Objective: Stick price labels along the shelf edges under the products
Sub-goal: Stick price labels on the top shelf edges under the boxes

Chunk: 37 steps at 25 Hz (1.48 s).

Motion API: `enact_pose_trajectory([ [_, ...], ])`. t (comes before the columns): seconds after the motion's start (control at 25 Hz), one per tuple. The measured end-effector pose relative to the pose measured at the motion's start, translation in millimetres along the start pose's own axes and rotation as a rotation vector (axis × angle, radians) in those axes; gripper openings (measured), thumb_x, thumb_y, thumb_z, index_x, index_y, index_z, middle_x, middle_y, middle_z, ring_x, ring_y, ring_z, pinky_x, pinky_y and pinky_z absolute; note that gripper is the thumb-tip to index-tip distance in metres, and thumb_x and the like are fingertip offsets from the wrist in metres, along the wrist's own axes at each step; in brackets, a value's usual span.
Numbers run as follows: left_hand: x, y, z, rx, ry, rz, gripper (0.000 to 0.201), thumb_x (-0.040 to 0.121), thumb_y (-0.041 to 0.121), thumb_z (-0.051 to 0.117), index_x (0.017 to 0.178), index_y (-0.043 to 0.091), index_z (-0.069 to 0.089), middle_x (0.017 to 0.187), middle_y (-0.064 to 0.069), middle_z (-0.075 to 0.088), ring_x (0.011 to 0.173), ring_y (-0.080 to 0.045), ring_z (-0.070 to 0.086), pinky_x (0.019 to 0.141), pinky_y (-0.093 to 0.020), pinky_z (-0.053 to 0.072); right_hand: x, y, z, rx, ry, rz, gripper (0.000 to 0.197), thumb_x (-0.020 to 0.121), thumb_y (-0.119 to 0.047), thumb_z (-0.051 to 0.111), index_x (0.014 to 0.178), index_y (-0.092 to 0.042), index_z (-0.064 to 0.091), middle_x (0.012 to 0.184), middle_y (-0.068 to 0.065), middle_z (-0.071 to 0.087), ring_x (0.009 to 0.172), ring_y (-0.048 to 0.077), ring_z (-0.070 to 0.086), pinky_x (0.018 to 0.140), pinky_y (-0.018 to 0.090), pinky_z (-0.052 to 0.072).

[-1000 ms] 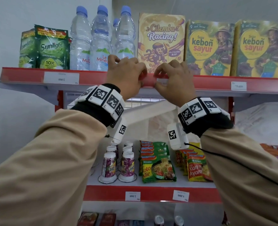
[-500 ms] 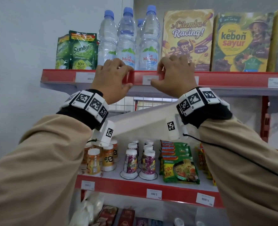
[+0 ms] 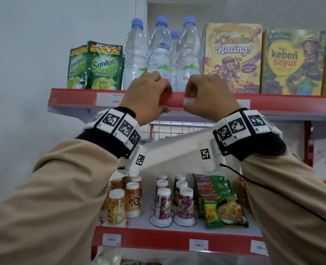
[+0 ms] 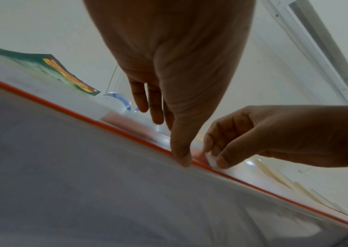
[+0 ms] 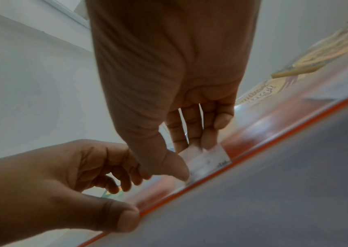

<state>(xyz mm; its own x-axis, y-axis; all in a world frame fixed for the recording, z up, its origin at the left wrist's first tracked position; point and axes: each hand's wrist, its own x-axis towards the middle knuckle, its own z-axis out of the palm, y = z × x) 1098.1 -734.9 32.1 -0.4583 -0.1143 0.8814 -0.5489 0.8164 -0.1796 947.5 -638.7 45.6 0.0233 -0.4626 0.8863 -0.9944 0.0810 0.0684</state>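
Because the price label point(image 3: 189, 100) is thin, limp paper, the right hand point(image 3: 209, 98) pinches its edge against the shelf edge point(image 3: 284, 104) while the left hand point(image 3: 148, 96) grips that edge alongside.

Beige long sleeves point(image 3: 49, 197) on both arms. Black cuffs point(image 3: 108, 144) under white wristbands point(image 3: 240, 127) with black square markers. White camera box point(image 3: 209, 155) below each wrist; black cable point(image 3: 273, 190) along right sleeve.
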Motion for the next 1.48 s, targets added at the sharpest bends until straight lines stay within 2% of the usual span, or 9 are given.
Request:
enact_pose_trajectory([
  [0.16, 3.8, 1.3, -0.1, -0.029, -0.056, -0.01, 0.046, 0.076, 0.034, 0.078, 0.113, 0.017, 0.057, 0.115, -0.006, 0.049, 0.111, -0.025, 0.043, 0.09, -0.035, 0.038, 1.9, -2.5, -10.0, -0.045, -0.081, -0.01, 0.02, 0.071, -0.02, 0.068, 0.09, -0.015, 0.066, 0.081, -0.001, 0.059, 0.084, 0.021, 0.052, 0.084, 0.033, 0.046],
  [0.4, 5.6, 1.1, -1.3, -0.015, -0.069, -0.02, 0.042, 0.077, 0.033, 0.077, 0.11, 0.016, 0.056, 0.114, -0.006, 0.049, 0.109, -0.024, 0.044, 0.083, -0.033, 0.036, 12.7, -11.1, -15.9, -0.149, -0.286, 0.054, 0.021, 0.074, -0.02, 0.072, 0.091, -0.018, 0.06, 0.087, -0.003, 0.047, 0.084, 0.017, 0.045, 0.071, 0.027, 0.034],
  [0.56, 4.6, -1.7, -0.2, -0.037, -0.071, -0.013, 0.042, 0.079, 0.033, 0.075, 0.113, 0.016, 0.056, 0.116, -0.007, 0.051, 0.11, -0.025, 0.044, 0.087, -0.034, 0.038, 22.0, -11.8, -18.1, -0.079, -0.33, 0.143, 0.01, 0.078, -0.02, 0.071, 0.083, -0.017, 0.063, 0.079, -0.003, 0.056, 0.07, 0.014, 0.054, 0.058, 0.025, 0.041],
  [0.8, 1.3, -4.4, 2.8, -0.112, -0.029, -0.021, 0.038, 0.079, 0.031, 0.076, 0.109, 0.019, 0.058, 0.115, -0.004, 0.05, 0.112, -0.023, 0.043, 0.085, -0.028, 0.032, 26.0, -4.4, -24.0, 0.096, -0.367, 0.163, 0.011, 0.082, -0.019, 0.072, 0.081, -0.021, 0.061, 0.066, -0.009, 0.052, 0.062, 0.007, 0.048, 0.059, 0.021, 0.039],
  [1.04, -0.1, -8.0, 9.7, -0.16, -0.012, -0.019, 0.033, 0.083, 0.035, 0.07, 0.11, 0.021, 0.058, 0.109, 0.0, 0.05, 0.111, -0.021, 0.043, 0.087, -0.026, 0.031, 18.0, -5.5, -18.3, 0.671, 0.152, 0.29, 0.005, 0.087, -0.008, 0.065, 0.092, -0.009, 0.064, 0.071, 0.003, 0.061, 0.063, 0.012, 0.055, 0.061, 0.025, 0.044],
  [1.16, 1.0, -7.1, 8.0, -0.313, 0.047, -0.063, 0.03, 0.092, 0.038, 0.056, 0.113, 0.017, 0.059, 0.091, 0.004, 0.055, 0.101, -0.02, 0.052, 0.087, -0.029, 0.039, 7.6, -18.8, -7.1, 1.014, 0.216, 0.365, 0.013, 0.085, -0.002, 0.065, 0.079, -0.012, 0.059, 0.073, 0.008, 0.063, 0.066, 0.017, 0.062, 0.063, 0.024, 0.05],
  [1.28, 2.8, -5.5, 4.4, -0.466, 0.112, -0.105, 0.035, 0.099, 0.04, 0.044, 0.117, 0.012, 0.054, 0.074, -0.002, 0.066, 0.077, -0.022, 0.06, 0.072, -0.032, 0.046, -2.6, -28.5, 3.9, 1.187, 0.181, 0.425, 0.014, 0.084, 0.003, 0.064, 0.079, -0.009, 0.058, 0.076, 0.012, 0.065, 0.067, 0.018, 0.064, 0.066, 0.026, 0.054],
  [1.4, 3.4, -8.3, 7.2, -0.396, 0.155, -0.082, 0.025, 0.099, 0.03, 0.047, 0.109, 0.011, 0.058, 0.087, -0.01, 0.067, 0.081, -0.027, 0.059, 0.068, -0.031, 0.041, -6.5, -31.6, 14.9, 1.113, 0.147, 0.422, 0.011, 0.083, 0.001, 0.064, 0.08, -0.009, 0.059, 0.076, 0.012, 0.066, 0.067, 0.02, 0.065, 0.067, 0.031, 0.057],
  [1.48, 4.1, -10.4, 10.0, -0.374, 0.149, -0.079, 0.02, 0.097, 0.028, 0.051, 0.103, 0.011, 0.061, 0.092, -0.007, 0.065, 0.082, -0.021, 0.054, 0.07, -0.029, 0.038, -4.9, -28.7, 19.5, 0.714, 0.209, 0.298, 0.007, 0.083, -0.012, 0.066, 0.089, -0.012, 0.063, 0.08, 0.006, 0.068, 0.073, 0.021, 0.066, 0.075, 0.034, 0.054],
])
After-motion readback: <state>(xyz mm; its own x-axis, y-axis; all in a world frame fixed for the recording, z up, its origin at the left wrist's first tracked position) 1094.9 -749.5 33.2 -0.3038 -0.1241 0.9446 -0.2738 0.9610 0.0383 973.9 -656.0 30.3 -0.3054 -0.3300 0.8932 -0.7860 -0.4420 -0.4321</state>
